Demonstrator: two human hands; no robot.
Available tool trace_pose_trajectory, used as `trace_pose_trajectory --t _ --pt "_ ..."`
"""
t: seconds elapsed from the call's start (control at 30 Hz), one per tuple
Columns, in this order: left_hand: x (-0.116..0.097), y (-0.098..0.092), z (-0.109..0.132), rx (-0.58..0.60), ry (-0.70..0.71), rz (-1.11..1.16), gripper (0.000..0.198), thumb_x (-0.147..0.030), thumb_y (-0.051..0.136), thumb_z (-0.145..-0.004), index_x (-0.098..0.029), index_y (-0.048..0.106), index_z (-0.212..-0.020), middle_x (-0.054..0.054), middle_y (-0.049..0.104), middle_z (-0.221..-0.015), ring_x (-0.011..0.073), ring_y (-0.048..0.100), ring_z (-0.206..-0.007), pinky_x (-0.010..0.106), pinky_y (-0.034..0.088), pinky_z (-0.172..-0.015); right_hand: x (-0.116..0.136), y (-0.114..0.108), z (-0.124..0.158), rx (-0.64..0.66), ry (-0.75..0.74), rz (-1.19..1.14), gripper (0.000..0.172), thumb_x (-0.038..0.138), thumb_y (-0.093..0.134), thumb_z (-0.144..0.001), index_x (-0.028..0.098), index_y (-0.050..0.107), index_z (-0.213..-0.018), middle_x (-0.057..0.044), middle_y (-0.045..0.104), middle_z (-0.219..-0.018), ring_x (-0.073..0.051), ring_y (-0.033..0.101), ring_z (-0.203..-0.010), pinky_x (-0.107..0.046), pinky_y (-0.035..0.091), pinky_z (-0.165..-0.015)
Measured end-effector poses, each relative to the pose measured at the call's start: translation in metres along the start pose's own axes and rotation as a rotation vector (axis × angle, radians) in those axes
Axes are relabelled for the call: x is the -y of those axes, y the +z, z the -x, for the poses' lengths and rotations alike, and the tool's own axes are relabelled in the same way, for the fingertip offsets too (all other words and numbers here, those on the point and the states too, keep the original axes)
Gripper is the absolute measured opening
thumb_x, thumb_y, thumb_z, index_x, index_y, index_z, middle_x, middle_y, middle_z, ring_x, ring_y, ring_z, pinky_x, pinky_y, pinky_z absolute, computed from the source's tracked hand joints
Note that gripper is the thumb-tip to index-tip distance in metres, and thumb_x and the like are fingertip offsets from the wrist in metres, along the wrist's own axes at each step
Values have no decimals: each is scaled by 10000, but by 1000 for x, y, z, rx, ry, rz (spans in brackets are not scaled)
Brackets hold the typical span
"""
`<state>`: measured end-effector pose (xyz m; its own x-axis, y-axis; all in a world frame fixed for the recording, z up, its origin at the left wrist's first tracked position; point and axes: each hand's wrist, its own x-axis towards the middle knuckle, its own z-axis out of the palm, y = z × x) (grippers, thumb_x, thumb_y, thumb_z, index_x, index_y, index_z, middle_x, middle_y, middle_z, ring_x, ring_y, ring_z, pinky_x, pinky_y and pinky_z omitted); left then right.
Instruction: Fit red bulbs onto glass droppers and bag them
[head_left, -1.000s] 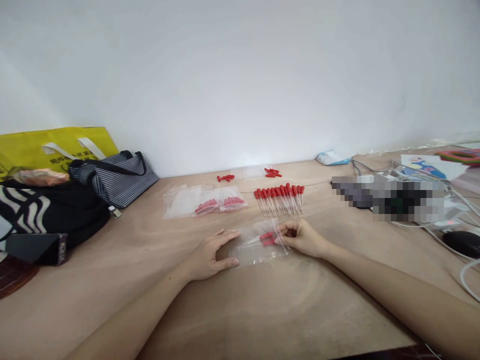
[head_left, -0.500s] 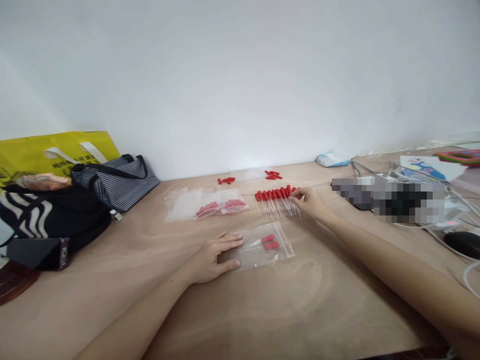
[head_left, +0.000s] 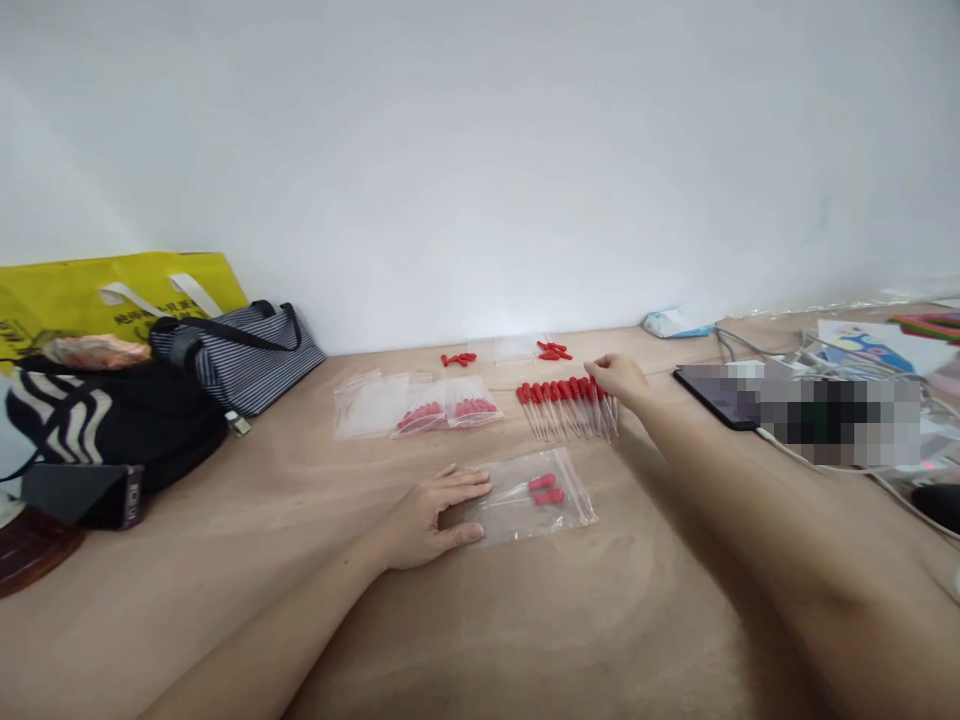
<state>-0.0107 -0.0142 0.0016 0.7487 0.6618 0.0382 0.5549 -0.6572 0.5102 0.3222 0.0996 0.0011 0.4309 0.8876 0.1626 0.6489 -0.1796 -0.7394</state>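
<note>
My left hand point(head_left: 431, 515) lies with fingers spread, its fingertips and thumb on the left edge of a clear zip bag point(head_left: 502, 505). Inside that bag are two droppers with red rubber bulbs point(head_left: 550, 496); their clear tubes barely show. Farther off, my right hand point(head_left: 619, 380) is pinched at the right end of a row of red-bulbed droppers point(head_left: 559, 395), on what looks like the last dropper's bulb, largely hidden by the fingers. The row lies side by side, clear tubes toward me.
Filled zip bags point(head_left: 472, 405) overlap left of the row. Loose red bulbs point(head_left: 459, 359) and more droppers point(head_left: 553, 350) lie near the wall. Left stand a striped bag point(head_left: 247, 360), a black bag point(head_left: 150, 430) and a yellow bag point(head_left: 157, 275). A phone point(head_left: 716, 395) and cables point(head_left: 795, 455) lie right.
My right hand has shifted slightly up and away at the row's right end, and the rightmost tubes look a little shifted. My left hand stays on the bag. The view has turned slightly.
</note>
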Motion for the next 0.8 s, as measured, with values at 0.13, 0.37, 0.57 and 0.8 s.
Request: trace_pose_trajectory --t 0.13,0.37,0.57,0.8 --pt "2 0 1 2 10 -20 470 -431 501 -792 -275 433 -1230 16 419 -1312 195 359 -1221 434 197 -1057 0 -22 11 15 -51 -196 270 364 434 -803 145 567 -719 -46 625 -670 -101 543 -523 -204 413 -504" --pt "-2 0 -1 0 11 -41 499 -436 486 -799 -277 385 -1261 1 423 -1310 188 357 -1222 416 207 -1058 -19 -30 79 87 -1 -815 282 428 585 -701 158 509 -664 2 566 -574 -75 512 -474 -190 420 -467" --pt "-5 0 -2 -13 -38 -66 554 -462 491 -784 -248 360 -1278 23 411 -1319 209 339 -1232 419 233 -1047 -21 -16 107 75 189 -1061 188 314 617 -695 165 518 -638 -1 585 -595 -73 526 -474 -169 421 -434" --pt "-6 -1 0 -5 -83 -63 569 -477 486 -779 -249 350 -1283 24 391 -1333 227 318 -1243 435 239 -1039 -8 -4 125 258 260 -1189 173 281 661 -669 168 534 -637 -5 594 -591 -100 590 -559 -186 487 -529"
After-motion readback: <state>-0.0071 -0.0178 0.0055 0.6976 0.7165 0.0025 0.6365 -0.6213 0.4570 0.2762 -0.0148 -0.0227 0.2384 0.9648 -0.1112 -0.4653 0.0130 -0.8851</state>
